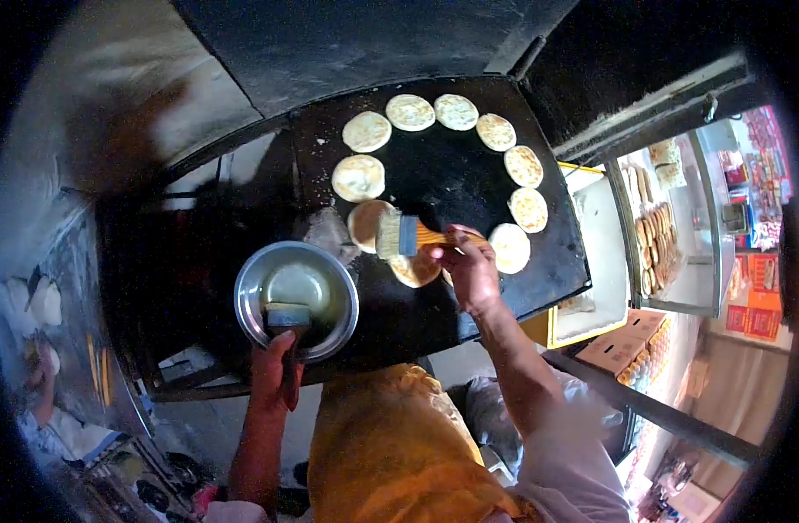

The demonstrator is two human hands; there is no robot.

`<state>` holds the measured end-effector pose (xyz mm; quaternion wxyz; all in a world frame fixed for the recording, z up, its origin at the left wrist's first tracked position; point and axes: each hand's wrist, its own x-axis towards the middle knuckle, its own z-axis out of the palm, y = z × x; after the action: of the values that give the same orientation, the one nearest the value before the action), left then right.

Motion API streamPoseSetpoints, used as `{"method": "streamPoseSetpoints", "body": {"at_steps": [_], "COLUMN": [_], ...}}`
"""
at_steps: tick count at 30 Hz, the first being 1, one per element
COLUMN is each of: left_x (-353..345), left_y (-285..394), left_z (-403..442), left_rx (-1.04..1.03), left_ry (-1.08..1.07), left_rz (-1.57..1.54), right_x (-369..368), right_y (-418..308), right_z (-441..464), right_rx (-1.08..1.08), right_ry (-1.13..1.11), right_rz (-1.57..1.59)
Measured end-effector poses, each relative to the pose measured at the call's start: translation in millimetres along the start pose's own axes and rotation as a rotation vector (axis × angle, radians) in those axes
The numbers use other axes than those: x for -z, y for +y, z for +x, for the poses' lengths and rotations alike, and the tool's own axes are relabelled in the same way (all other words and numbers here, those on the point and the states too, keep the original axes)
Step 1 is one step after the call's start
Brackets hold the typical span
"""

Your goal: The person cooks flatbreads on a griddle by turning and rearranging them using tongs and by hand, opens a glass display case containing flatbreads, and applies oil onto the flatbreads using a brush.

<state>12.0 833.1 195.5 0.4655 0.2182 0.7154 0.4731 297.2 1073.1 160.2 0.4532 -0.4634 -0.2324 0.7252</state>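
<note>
Round flatbreads (359, 178) lie in a ring on a dark griddle (434, 170). My right hand (471, 277) is closed round the wooden handle of a wide brush (408, 235). Its pale bristles are over the flatbreads at the ring's near left; whether they touch cannot be told. My left hand (275, 366) grips the near rim of a metal bowl (350, 305), the thumb on top. A second brush (288, 315) rests inside this bowl, its handle by my left thumb. Pale liquid shows in the bowl. The right forearm and hand partly hide the nearest flatbreads.
A dark metal hood (364, 44) hangs beyond the griddle. To the right stand a yellow-edged white container (595, 261), a glass case with baked goods (656, 235), and cardboard boxes (622, 349). Another person's arm (46, 388) shows at the far left.
</note>
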Motion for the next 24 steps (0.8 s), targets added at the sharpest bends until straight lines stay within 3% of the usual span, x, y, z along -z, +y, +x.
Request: {"method": "streamPoseSetpoints", "body": {"at_steps": [1, 2, 5, 9, 10, 13, 15, 17, 19, 21, 23, 24], "left_x": [2, 4, 19, 38, 42, 33, 14, 5, -3, -16, -27, -34], "left_y": [4, 9, 2, -7, -6, 16, 24, 54, 64, 54, 57, 55], "left_z": [4, 7, 11, 27, 30, 52, 73, 88, 104, 125, 140, 147], "left_rx": [0.070, 0.140, 0.394, 0.343, 0.315, 0.152, 0.313, 0.375, 0.435, 0.227, 0.204, 0.158], "left_ry": [0.000, 0.009, 0.053, -0.024, -0.048, -0.111, 0.038, 0.031, 0.004, -0.056, -0.080, -0.097], "left_rz": [-0.129, -0.262, -0.493, -0.417, -0.387, -0.167, -0.559, -0.540, -0.511, -0.610, -0.578, -0.571], "right_x": [0, -11, -33, -70, -62, -70, -113, -142, -158, -166, -170, -168], "right_y": [15, 19, 5, 10, 28, 26, -5, -29, -29, -24, -10, -2], "right_z": [14, 26, 38, 78, 101, 116, 81, 43, 18, 3, 4, 8], "right_rx": [0.016, 0.187, 0.131, 0.042, 0.126, 0.207, 0.186, 0.205, 0.280, 0.305, 0.490, 0.499], "right_ry": [-0.023, 0.018, 0.014, -0.017, 0.020, 0.107, 0.037, -0.083, -0.201, -0.265, -0.293, -0.277], "right_rz": [-0.058, -0.256, -0.141, -0.045, -0.207, -0.181, -0.036, -0.042, -0.169, -0.556, -0.955, -0.946]}}
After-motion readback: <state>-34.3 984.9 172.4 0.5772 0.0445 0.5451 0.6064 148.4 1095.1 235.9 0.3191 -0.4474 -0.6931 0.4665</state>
